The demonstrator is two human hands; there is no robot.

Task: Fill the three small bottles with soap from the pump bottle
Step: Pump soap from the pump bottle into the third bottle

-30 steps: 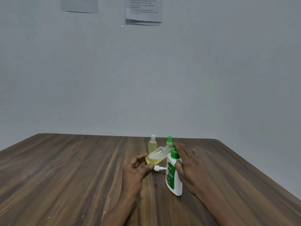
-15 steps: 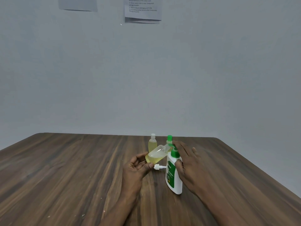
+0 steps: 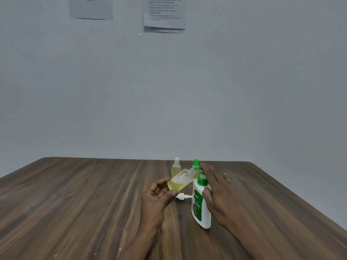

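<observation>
Capped btl (image 3: 176, 167); loose cap (image 3: 181, 196) nearby

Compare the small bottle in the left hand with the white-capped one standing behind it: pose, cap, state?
Pose: the held bottle is tilted, neck toward the pump bottle; the white-capped bottle stands upright on the table.
Cap: the held bottle's neck is open, while the white-capped bottle is closed.
Support: the left hand grips the held bottle; nothing touches the white-capped bottle.
Shared: both are small, clear and hold yellowish liquid.
</observation>
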